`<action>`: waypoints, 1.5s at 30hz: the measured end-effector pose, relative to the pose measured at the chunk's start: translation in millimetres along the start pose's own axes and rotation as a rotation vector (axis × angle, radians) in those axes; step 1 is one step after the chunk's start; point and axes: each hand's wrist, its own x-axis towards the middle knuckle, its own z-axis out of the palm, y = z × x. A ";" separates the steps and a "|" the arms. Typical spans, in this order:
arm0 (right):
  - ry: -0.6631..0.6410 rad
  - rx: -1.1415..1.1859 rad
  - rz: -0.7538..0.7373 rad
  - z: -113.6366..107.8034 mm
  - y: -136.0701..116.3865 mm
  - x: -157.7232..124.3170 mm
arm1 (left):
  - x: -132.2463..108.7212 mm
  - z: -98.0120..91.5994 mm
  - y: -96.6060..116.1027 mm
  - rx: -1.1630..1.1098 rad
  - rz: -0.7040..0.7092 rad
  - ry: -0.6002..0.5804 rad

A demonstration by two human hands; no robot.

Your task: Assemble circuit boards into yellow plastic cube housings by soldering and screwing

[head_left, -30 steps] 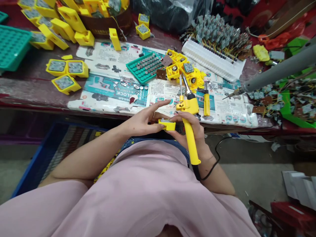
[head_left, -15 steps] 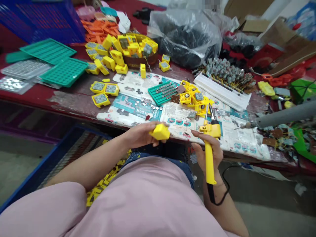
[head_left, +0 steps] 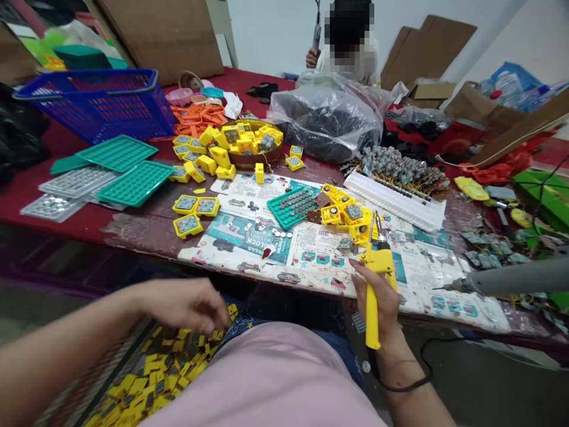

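Observation:
My right hand (head_left: 386, 308) is closed round the handle of a yellow soldering iron (head_left: 376, 276), tip pointing up and away, at the near edge of the table (head_left: 146, 228). Its black cord loops round my wrist. My left hand (head_left: 186, 303) hangs below the table edge at my left, over a crate of small yellow housings (head_left: 142, 379) on the floor. Its fingers droop loosely apart and slightly blurred, with nothing seen in them. On the printed paper ahead lie a green tray of button cells (head_left: 296, 204) and a cluster of yellow housings (head_left: 349, 214).
Green trays (head_left: 133, 184), a blue basket (head_left: 98, 101), a bowl of yellow housings (head_left: 249, 142), a plastic bag (head_left: 329, 118) and a white rack of wired boards (head_left: 395, 198) crowd the table. A grey tool (head_left: 511, 279) points in from the right. Another person (head_left: 347, 44) sits opposite.
My left hand carried a yellow housing from my lap down to the left over the floor crate and no longer shows it. The view tilted up. The soldering iron stayed in my right hand.

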 end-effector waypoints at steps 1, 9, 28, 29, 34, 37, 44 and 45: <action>0.004 -0.013 -0.007 1.4 1.8 -1.4 | 7.4 -22.2 17.2 -0.023 -0.006 0.023; 0.034 -0.063 -0.018 13.5 7.1 -8.5 | 152.6 -196.2 95.6 0.972 -0.119 1.021; 0.082 0.010 0.001 14.3 10.7 -7.9 | 130.2 -75.5 93.1 0.649 0.598 1.028; 0.078 0.033 0.017 13.7 10.5 -9.4 | 122.8 -56.3 88.6 0.599 0.640 1.009; 0.036 0.178 0.138 8.3 -6.9 -9.8 | 110.9 11.4 67.6 0.358 0.573 0.960; -0.004 0.270 0.160 5.9 -21.7 -7.2 | 113.7 33.5 62.0 0.211 0.600 0.924; 0.005 0.319 0.166 1.3 -37.4 -10.0 | 119.5 57.1 64.7 -0.602 0.482 0.753; 0.006 0.319 0.165 0.6 -38.9 -10.7 | 119.8 58.2 66.1 -0.773 0.430 0.686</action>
